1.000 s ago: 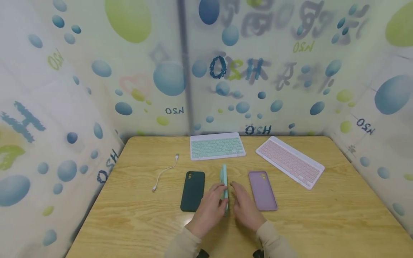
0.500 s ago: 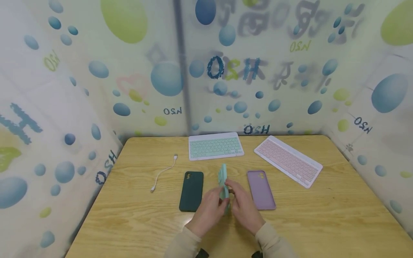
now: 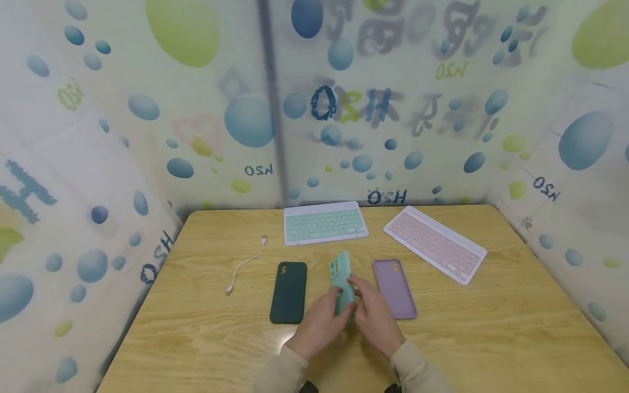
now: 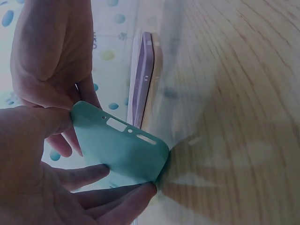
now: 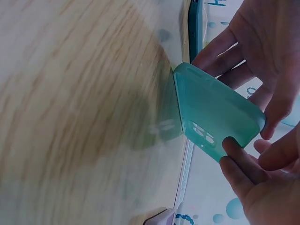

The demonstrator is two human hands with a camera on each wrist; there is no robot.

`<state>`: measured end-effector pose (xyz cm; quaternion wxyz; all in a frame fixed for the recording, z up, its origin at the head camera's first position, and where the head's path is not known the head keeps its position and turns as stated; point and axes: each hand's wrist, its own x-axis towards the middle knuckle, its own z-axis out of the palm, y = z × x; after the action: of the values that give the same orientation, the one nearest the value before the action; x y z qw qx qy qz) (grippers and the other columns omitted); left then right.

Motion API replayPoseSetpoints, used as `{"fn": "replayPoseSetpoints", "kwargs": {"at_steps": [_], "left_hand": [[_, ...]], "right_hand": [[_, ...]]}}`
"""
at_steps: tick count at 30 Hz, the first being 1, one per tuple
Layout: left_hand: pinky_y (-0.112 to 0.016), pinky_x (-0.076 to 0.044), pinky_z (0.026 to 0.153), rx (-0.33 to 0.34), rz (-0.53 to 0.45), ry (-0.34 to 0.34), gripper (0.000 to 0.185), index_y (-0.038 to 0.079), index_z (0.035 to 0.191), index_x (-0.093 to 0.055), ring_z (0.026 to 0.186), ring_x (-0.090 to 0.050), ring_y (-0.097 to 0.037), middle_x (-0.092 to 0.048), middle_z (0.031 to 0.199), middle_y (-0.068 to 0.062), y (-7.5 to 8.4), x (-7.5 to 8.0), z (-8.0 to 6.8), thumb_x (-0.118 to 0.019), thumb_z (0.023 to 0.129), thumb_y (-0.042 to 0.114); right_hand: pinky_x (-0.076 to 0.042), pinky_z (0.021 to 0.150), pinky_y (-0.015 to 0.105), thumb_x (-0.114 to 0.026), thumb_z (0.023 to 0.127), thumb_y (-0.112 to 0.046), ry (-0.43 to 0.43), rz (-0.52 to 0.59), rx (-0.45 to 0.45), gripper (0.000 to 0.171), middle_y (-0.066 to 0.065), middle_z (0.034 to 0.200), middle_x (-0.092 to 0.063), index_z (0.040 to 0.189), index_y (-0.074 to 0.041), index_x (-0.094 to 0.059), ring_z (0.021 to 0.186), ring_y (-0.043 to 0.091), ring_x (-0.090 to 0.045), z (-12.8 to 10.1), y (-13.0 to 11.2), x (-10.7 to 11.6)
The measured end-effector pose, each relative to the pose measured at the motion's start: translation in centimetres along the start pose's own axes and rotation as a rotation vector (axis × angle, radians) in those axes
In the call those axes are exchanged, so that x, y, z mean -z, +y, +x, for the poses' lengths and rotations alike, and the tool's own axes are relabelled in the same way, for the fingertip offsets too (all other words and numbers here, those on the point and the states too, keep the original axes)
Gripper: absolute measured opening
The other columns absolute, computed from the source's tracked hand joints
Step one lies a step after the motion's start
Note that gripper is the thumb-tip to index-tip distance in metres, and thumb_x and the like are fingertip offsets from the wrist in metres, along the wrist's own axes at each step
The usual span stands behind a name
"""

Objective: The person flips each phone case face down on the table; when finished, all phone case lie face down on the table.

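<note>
A mint-green phone case (image 3: 342, 275) stands tilted near the middle of the table, its camera cutouts toward the top. My left hand (image 3: 321, 322) grips its lower left part; in the left wrist view, fingertips (image 4: 101, 173) lie along the back and the thumb is at a bottom corner. My right hand (image 3: 377, 314) holds the right edge, with two fingertips (image 5: 229, 145) at the hollow inner side in the right wrist view. No phone sits in the case. To the left lies a dark green phone case (image 3: 288, 295); to the right, a lavender one (image 3: 395, 292).
A white keyboard with mint keys (image 3: 325, 224) lies at the back of the wooden table (image 3: 196, 338). Right of it, a pink-keyed keyboard (image 3: 434, 245) lies at a slant. A short white cable (image 3: 242, 266) rests at the left. Patterned curtain walls (image 3: 236, 180) enclose the table.
The mint case has turned from edge-on so that its back and camera cutouts show. My right hand has come up to its right edge and taken hold. The head view has shifted slightly.
</note>
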<state>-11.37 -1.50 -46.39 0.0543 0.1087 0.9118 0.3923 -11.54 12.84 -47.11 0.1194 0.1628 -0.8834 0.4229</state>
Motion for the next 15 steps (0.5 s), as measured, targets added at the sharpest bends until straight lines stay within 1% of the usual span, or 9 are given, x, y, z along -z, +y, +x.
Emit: {"fn": "replayPoseSetpoints", "kwargs": {"at_steps": [4,8,12,15], "left_hand": [[-0.047,-0.055,0.086,0.003,0.017,0.002,0.056,-0.002,0.132,-0.052,0.108,-0.065,-0.031,-0.065,0.123,-0.024,-0.01,-0.19,0.06,-0.056,0.098,0.043],[-0.047,-0.054,0.084,-0.002,0.052,0.013,0.054,-0.001,0.131,-0.054,0.106,-0.065,-0.032,-0.065,0.119,-0.023,0.06,-0.26,0.04,-0.057,0.098,0.042],[-0.05,-0.053,0.089,-0.009,0.082,0.009,0.053,0.0,0.133,-0.056,0.111,-0.063,-0.035,-0.063,0.123,-0.024,0.03,-0.39,-0.08,-0.056,0.099,0.04],[-0.051,-0.052,0.092,-0.013,0.095,0.0,0.05,0.0,0.132,-0.057,0.113,-0.062,-0.036,-0.062,0.125,-0.024,-0.04,-0.51,-0.18,-0.056,0.099,0.037]], "right_hand": [[-0.057,0.087,0.041,-0.042,0.08,0.019,-0.006,-0.005,-0.03,0.052,0.022,0.129,-0.061,0.128,0.006,-0.056,0.103,0.035,-0.068,-0.11,-0.01,0.07],[-0.056,0.088,0.043,-0.043,0.08,0.019,-0.006,-0.025,-0.048,0.051,0.023,0.13,-0.061,0.128,0.006,-0.056,0.103,0.034,-0.068,-0.21,0.03,0.08],[-0.054,0.091,0.046,-0.044,0.079,0.018,-0.002,-0.052,-0.065,0.049,0.024,0.13,-0.061,0.126,0.007,-0.057,0.105,0.034,-0.067,-0.32,0.18,0.06],[-0.052,0.095,0.048,-0.044,0.078,0.017,-0.003,-0.066,-0.077,0.049,0.024,0.129,-0.061,0.124,0.007,-0.058,0.111,0.036,-0.064,-0.41,0.35,-0.02]]}}
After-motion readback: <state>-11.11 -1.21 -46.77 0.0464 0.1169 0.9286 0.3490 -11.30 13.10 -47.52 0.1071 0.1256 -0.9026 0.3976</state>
